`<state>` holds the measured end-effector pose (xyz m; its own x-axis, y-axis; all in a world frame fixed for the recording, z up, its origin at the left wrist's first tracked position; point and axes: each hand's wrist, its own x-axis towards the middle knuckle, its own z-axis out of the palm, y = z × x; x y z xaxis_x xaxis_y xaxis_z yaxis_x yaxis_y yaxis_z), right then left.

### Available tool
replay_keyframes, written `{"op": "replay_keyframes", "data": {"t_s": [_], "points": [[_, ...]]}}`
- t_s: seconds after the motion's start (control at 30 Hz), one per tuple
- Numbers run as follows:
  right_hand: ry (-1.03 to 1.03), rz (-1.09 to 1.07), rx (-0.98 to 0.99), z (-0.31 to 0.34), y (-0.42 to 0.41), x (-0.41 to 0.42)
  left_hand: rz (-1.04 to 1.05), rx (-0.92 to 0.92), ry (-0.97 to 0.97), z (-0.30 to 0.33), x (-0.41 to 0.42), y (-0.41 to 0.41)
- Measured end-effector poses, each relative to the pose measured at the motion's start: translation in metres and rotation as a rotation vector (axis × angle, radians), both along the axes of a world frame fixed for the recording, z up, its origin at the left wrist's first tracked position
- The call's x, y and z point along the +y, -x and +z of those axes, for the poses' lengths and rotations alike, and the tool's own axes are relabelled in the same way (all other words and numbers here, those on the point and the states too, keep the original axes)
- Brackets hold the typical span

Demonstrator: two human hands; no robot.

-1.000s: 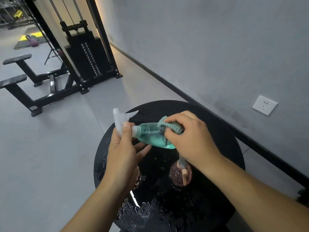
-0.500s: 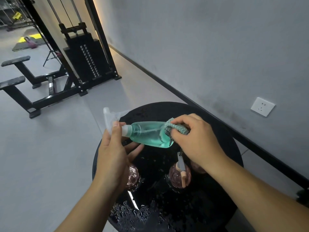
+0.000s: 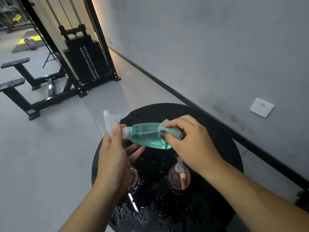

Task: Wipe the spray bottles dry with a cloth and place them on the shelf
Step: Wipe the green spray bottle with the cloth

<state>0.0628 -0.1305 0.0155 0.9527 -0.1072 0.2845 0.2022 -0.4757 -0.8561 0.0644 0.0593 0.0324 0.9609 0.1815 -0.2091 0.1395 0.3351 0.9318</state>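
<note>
A green translucent spray bottle [image 3: 145, 135] lies sideways in the air above a round black table [image 3: 222, 139]. My left hand [image 3: 113, 158] holds it by the clear trigger head and neck. My right hand [image 3: 190, 143] grips a bunched teal cloth [image 3: 168, 130] and presses it against the bottle's base end. Two pink spray bottles stand on the wet table below: one [image 3: 179, 177] under my right wrist, the other [image 3: 133, 179] partly hidden behind my left hand.
Water drops cover the table's near part [image 3: 133, 215]. A black cable weight machine [image 3: 83, 64] and bench frame [image 3: 21, 91] stand on the grey floor at the back left. A grey wall with a white socket [image 3: 261, 107] runs along the right. No shelf is in view.
The bottle shifted a little left and lower in my left hand, then steadied. My right hand with the cloth slid along the bottle's body toward its base end.
</note>
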Motion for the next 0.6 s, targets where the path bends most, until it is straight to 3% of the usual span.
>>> {"op": "replay_keyframes", "data": {"t_s": [0.1, 0.27, 0.47, 0.6], "points": [[0.024, 0.051, -0.010, 0.001, 0.002, 0.003, -0.001, -0.009, -0.006, -0.001, 0.002, -0.001], [0.019, -0.090, 0.024, -0.001, -0.005, -0.006, -0.030, -0.011, -0.023, -0.001, 0.005, -0.002], [0.063, 0.091, -0.006, 0.003, 0.001, 0.006, -0.122, -0.034, -0.043, -0.008, 0.000, 0.002], [0.050, -0.017, 0.003, 0.001, -0.005, -0.002, -0.094, -0.056, -0.005, -0.007, 0.003, -0.002]]}}
